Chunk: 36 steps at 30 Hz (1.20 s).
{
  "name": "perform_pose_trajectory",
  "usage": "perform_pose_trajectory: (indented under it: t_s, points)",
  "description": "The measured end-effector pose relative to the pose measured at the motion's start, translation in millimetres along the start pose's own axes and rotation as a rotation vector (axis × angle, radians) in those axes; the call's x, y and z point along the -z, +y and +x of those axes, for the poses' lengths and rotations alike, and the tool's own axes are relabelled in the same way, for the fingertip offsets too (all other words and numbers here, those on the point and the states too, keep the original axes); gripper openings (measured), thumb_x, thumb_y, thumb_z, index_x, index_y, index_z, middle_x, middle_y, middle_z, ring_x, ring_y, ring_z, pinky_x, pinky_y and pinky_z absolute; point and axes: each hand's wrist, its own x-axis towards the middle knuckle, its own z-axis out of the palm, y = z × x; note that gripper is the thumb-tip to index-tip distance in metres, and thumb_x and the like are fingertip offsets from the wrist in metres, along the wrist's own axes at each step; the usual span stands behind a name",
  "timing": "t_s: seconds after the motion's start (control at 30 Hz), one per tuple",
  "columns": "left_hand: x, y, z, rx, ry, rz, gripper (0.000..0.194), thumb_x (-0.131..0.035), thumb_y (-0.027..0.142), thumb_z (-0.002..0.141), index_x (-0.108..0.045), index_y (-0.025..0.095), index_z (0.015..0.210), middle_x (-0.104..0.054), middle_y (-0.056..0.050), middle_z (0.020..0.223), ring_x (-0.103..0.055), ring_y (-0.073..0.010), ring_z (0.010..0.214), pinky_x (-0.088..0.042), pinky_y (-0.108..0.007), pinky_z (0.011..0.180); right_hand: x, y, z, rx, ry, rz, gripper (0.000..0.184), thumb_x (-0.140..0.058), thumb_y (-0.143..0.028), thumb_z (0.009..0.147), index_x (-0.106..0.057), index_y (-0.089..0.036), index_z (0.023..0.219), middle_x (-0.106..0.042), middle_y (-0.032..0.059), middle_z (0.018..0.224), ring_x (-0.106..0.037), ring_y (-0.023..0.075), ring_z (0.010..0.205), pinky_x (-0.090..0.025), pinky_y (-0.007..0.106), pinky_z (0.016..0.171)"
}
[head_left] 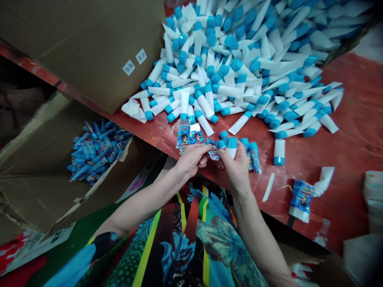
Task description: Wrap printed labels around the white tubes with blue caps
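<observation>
My left hand (pixel 193 159) is closed, its thumb and forefinger pinching the edge of a small blue printed wrapper (pixel 213 152). My right hand (pixel 237 169) is wrapped round white tubes with blue caps (pixel 231 144), caps pointing away from me; how many it holds is partly hidden by the fingers. The two hands are close together over the table's near edge. Just beyond my left hand lie flat printed wrappers (pixel 189 136) with a cartoon figure on them. Beside my right hand, tubes in printed wrappers (pixel 255 156) lie on the red table.
A large heap of white tubes (pixel 206 101) covers the table's far side. On the left stands a tall cardboard box (pixel 98 52); below it an open carton (pixel 38 179) holds many wrapped tubes (pixel 92 149). A single tube (pixel 279 152) and a printed packet (pixel 301 199) lie to the right.
</observation>
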Motion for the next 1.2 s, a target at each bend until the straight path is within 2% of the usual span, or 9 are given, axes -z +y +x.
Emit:
perform_pose_trajectory:
  t_s: [0.1, 0.2, 0.3, 0.37, 0.43, 0.7, 0.93, 1.03, 1.2]
  points:
    - [1.2, -2, 5, -0.06, 0.058, -0.011, 0.042, -0.081, 0.019, 0.103, -0.059, 0.017, 0.067, -0.05, 0.004, 0.051, -0.034, -0.0022, 0.039, -0.02, -0.021, 0.045, 4, -5, -4, -0.04, -0.031, 0.103, 0.051, -0.087, -0.063, 0.095, -0.069, -0.032, 0.131, -0.068, -0.0073, 0.08, -0.042, 0.012, 0.046, -0.042, 0.031, 0.043]
    - [3.4, -5, 11, -0.138, 0.14, 0.056, 0.047, -0.089, 0.031, 0.1, -0.06, 0.018, 0.066, -0.046, 0.006, 0.046, -0.035, -0.004, 0.04, -0.022, -0.022, 0.047, 15, -8, -15, -0.061, -0.152, 0.043, 0.059, -0.077, -0.072, 0.102, -0.075, -0.031, 0.145, -0.074, -0.0035, 0.083, -0.047, 0.0147, 0.047, -0.042, 0.032, 0.041]
    - [3.4, -9, 14, -0.222, 0.169, 0.103, 0.049, -0.091, 0.036, 0.099, -0.061, 0.019, 0.065, -0.046, 0.006, 0.046, -0.038, -0.0054, 0.042, -0.026, -0.023, 0.049, 18, -11, -27, 0.054, -0.159, -0.173, 0.051, -0.079, -0.063, 0.103, -0.082, -0.034, 0.145, -0.088, 0.0053, 0.115, -0.08, 0.0283, 0.088, -0.071, 0.044, 0.08]
    - [2.3, -9, 13, -0.251, 0.165, 0.103, 0.049, -0.09, 0.035, 0.101, -0.061, 0.019, 0.064, -0.047, 0.006, 0.048, -0.038, -0.0053, 0.043, -0.027, -0.023, 0.049, 15, -14, -32, 0.151, -0.149, -0.318, 0.047, -0.079, -0.055, 0.104, -0.082, -0.035, 0.146, -0.085, 0.007, 0.146, -0.079, 0.0376, 0.132, -0.066, 0.056, 0.117]
    - [1.2, -9, 12, -0.28, 0.164, 0.099, 0.05, -0.088, 0.034, 0.102, -0.061, 0.019, 0.063, -0.046, 0.006, 0.046, -0.038, -0.0054, 0.043, -0.026, -0.024, 0.049, 12, -17, -33, 0.177, -0.162, -0.423, 0.05, -0.074, -0.053, 0.106, -0.079, -0.034, 0.152, -0.079, 0.0078, 0.159, -0.073, 0.0419, 0.149, -0.059, 0.064, 0.128]
    - [-0.8, -5, 10, -0.393, 0.142, 0.069, 0.043, -0.088, 0.034, 0.097, -0.066, 0.017, 0.065, -0.046, 0.007, 0.045, -0.036, -0.005, 0.042, -0.024, -0.021, 0.047, 15, -20, -29, 0.187, -0.258, -0.74, 0.062, -0.059, -0.054, 0.113, -0.066, -0.027, 0.169, -0.077, 0.0147, 0.161, -0.078, 0.0457, 0.144, -0.068, 0.066, 0.116]
    - [4.4, -6, 10, -0.278, 0.037, 0.084, 0.047, -0.083, 0.039, 0.105, -0.063, 0.018, 0.068, -0.045, 0.007, 0.047, -0.038, -0.0052, 0.04, -0.023, -0.022, 0.045, 11, -12, -25, 0.268, -0.195, -0.75, 0.056, -0.058, -0.053, 0.111, -0.072, -0.027, 0.159, -0.081, 0.0151, 0.154, -0.081, 0.045, 0.138, -0.071, 0.064, 0.111]
    - [5.7, -8, 9, -0.183, -0.089, 0.125, 0.055, -0.092, 0.049, 0.099, -0.06, 0.019, 0.065, -0.047, 0.006, 0.05, -0.04, -0.0049, 0.042, -0.025, -0.022, 0.045, 10, -6, -22, 0.285, -0.169, -0.747, 0.055, -0.059, -0.054, 0.11, -0.073, -0.028, 0.156, -0.081, 0.0159, 0.152, -0.083, 0.0453, 0.132, -0.072, 0.063, 0.105]
    - [0.9, -12, 7, -0.091, -0.142, 0.046, 0.052, -0.095, 0.047, 0.095, -0.062, 0.017, 0.068, -0.049, 0.006, 0.052, -0.039, -0.0042, 0.042, -0.024, -0.021, 0.045, 2, 3, -13, 0.308, -0.081, -0.638, 0.044, -0.067, -0.053, 0.107, -0.076, -0.029, 0.143, -0.085, 0.0152, 0.139, -0.085, 0.0421, 0.12, -0.073, 0.059, 0.099]
